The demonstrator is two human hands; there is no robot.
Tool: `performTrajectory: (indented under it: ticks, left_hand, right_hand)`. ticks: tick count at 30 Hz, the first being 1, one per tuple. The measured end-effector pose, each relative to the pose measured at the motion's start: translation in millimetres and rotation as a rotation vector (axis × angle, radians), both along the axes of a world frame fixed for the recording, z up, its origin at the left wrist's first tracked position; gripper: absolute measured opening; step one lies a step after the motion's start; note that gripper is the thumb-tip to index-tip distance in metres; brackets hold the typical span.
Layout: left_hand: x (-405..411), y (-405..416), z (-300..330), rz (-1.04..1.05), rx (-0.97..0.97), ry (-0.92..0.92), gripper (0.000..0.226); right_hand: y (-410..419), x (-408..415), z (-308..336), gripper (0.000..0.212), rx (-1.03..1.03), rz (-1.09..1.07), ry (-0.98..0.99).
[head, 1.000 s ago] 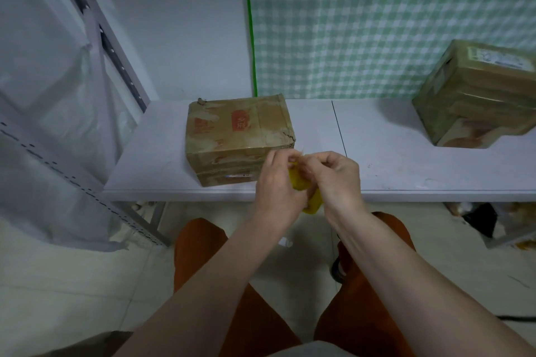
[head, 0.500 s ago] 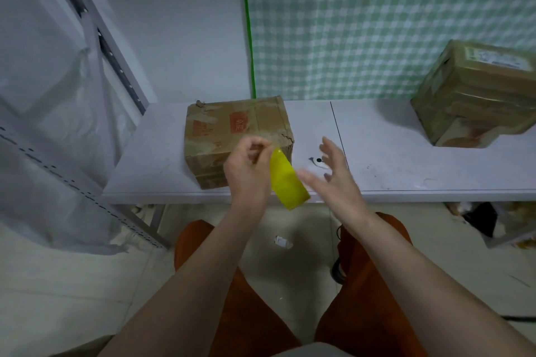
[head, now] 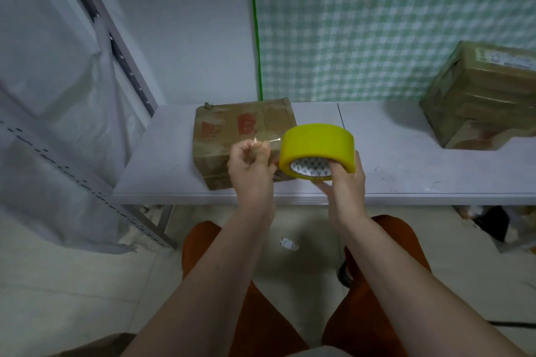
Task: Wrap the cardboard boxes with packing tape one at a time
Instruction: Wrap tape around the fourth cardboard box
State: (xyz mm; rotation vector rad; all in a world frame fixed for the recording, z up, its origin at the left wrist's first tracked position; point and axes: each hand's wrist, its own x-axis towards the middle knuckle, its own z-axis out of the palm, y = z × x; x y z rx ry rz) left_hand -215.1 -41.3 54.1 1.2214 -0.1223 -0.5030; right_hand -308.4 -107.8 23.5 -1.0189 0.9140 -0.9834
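Note:
A brown cardboard box (head: 232, 130) with red marks stands on the white table (head: 406, 162), just beyond my hands. My right hand (head: 345, 182) holds a yellow roll of packing tape (head: 317, 145) with fingers hooked through its patterned core, in front of the box's right end. My left hand (head: 251, 165) pinches the clear free end of the tape (head: 268, 142), pulled a short way left off the roll. A second, larger taped box (head: 481, 98) sits at the table's far right.
A grey metal rack covered in plastic sheeting (head: 72, 124) stands to the left. A green checked cloth (head: 377, 23) hangs behind the table. My knees in orange trousers (head: 261, 313) are below, with a small scrap (head: 288, 243) on the floor.
The roll passed from my left hand to my right, which turned it core toward me. My left hand took the tape's end and drew it out to the left.

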Motion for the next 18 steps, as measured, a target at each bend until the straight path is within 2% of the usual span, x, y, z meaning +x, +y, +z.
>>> performTrajectory:
  ticks: [2, 6, 11, 13, 15, 18]
  left_hand:
    - [3.5, 1.0, -0.5, -0.004, -0.014, 0.023, 0.017]
    - [20.7, 5.2, -2.8, 0.028, 0.050, 0.066, 0.024]
    - [30.8, 8.4, -9.8, -0.167, 0.078, 0.317, 0.017]
    - [31.0, 9.2, -18.4, -0.246, 0.215, 0.345, 0.032]
    - [29.9, 9.6, -24.7, -0.369, 0.311, 0.408, 0.061]
    - [23.4, 7.0, -25.0, -0.557, 0.295, 0.569, 0.082]
  right_hand:
    - [-0.9, -2.7, -3.5, 0.037, 0.108, 0.046, -0.104]
    - [-15.2, -9.3, -4.6, 0.058, 0.043, -0.077, -0.043]
    - [-27.5, -13.3, 0.3, 0.045, 0.052, -0.086, -0.047]
    - [-29.5, -13.2, 2.2, 0.044, 0.045, -0.071, -0.039]
    - [-31.8, -13.6, 2.7, 0.046, 0.039, -0.060, -0.025]
    - [-33.8, -13.8, 0.0, 0.043, 0.044, -0.038, -0.014]
